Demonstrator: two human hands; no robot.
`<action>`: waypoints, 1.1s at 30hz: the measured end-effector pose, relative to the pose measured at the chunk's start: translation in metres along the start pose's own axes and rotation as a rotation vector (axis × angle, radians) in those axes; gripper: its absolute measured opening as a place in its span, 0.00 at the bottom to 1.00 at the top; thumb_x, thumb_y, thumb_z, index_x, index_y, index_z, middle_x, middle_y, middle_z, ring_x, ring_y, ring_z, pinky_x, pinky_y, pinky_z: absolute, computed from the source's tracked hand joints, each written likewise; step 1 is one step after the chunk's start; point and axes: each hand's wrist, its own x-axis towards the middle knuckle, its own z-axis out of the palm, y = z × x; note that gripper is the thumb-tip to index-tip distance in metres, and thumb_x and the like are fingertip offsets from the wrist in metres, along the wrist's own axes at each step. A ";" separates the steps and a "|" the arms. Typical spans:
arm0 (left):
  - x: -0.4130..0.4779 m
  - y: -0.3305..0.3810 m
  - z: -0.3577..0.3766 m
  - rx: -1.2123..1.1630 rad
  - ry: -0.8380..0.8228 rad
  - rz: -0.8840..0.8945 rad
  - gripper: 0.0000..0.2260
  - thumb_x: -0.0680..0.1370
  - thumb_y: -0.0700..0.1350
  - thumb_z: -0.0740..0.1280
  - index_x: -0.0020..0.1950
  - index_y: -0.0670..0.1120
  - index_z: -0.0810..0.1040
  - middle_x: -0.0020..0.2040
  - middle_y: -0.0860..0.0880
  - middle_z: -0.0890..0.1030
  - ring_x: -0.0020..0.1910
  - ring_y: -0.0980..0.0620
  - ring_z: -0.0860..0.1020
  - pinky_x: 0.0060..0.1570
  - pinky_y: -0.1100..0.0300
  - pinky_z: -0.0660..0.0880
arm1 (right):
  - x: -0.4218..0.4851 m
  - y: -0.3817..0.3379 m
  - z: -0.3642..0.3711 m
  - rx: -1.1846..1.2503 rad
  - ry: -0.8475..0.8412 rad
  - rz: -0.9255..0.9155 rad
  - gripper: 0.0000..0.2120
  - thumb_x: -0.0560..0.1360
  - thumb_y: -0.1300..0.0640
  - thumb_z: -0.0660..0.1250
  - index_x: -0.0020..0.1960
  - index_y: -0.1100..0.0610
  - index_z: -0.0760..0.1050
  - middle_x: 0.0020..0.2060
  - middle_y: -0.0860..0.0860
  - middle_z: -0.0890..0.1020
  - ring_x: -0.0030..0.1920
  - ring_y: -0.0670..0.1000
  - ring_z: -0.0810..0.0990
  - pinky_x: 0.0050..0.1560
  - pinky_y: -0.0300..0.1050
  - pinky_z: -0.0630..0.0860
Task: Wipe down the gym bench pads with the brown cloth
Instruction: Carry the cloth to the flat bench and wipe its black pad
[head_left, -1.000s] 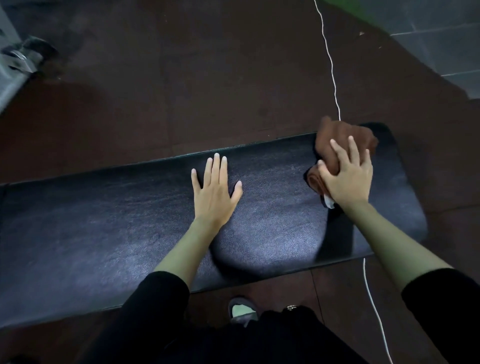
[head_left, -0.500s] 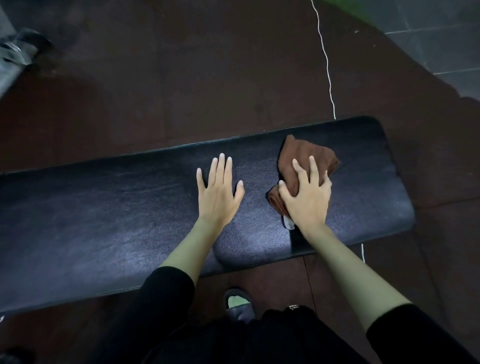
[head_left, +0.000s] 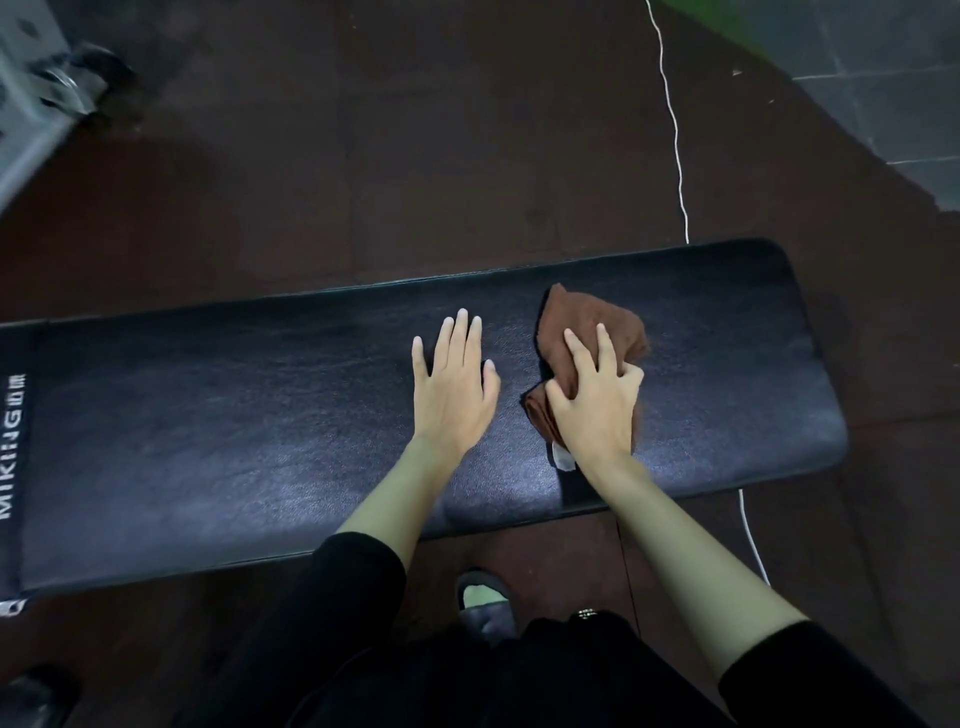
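White lettering (head_left: 13, 447) runs sideways along the left end of the bench pad (head_left: 208, 441), at the left edge of the frame. It reads roughly "MIKIIJG", followed by a few blurred characters that cannot be made out. A white tag (head_left: 562, 460) on the cloth (head_left: 587, 322) is too small to read.

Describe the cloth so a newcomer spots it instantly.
Find the long black bench pad across the floor. Toward its right end, the right hand grips a crumpled brown cloth. It is the only brown, wrinkled thing on the smooth pad, with a white tag by the wrist.
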 end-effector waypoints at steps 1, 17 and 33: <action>-0.001 -0.001 -0.002 -0.001 -0.003 -0.007 0.27 0.79 0.51 0.44 0.75 0.43 0.60 0.76 0.46 0.61 0.75 0.48 0.58 0.72 0.42 0.52 | -0.001 -0.003 0.000 0.023 -0.009 -0.012 0.28 0.76 0.51 0.66 0.74 0.47 0.63 0.77 0.51 0.57 0.61 0.60 0.64 0.65 0.48 0.63; -0.018 -0.036 -0.093 -0.169 0.080 -0.204 0.20 0.81 0.46 0.54 0.73 0.45 0.65 0.72 0.48 0.68 0.72 0.50 0.63 0.73 0.47 0.54 | 0.001 -0.108 -0.041 0.566 -0.211 -0.100 0.22 0.77 0.51 0.67 0.70 0.46 0.70 0.70 0.47 0.71 0.70 0.46 0.67 0.72 0.52 0.64; -0.091 -0.091 -0.266 -0.117 0.167 -0.553 0.16 0.80 0.47 0.56 0.64 0.45 0.74 0.58 0.48 0.79 0.58 0.46 0.75 0.60 0.51 0.68 | -0.057 -0.261 -0.135 0.357 -0.475 -0.485 0.21 0.77 0.53 0.66 0.69 0.50 0.71 0.67 0.47 0.74 0.67 0.49 0.71 0.67 0.43 0.67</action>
